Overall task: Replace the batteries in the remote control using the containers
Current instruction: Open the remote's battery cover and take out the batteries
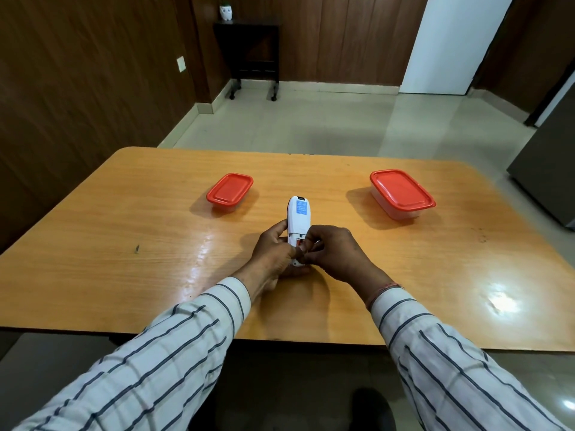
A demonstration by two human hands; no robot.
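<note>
A white remote control (298, 217) lies back side up at the middle of the wooden table (124, 244), with a blue label near its far end. My left hand (272, 247) grips its near end from the left. My right hand (334, 251) has its fingertips at the open battery compartment, where a red-tipped battery (297, 243) shows. Whether the fingers pinch that battery is hidden. A small clear container with a red lid (230, 191) stands to the far left, lid on. A larger one (401, 192) stands to the far right, lid on.
The table's near edge runs just under my forearms in striped sleeves. Beyond the far edge lie a tiled floor, a dark wheeled side table (249, 54) and wood-panelled walls. A grey cabinet (547, 169) stands at the right.
</note>
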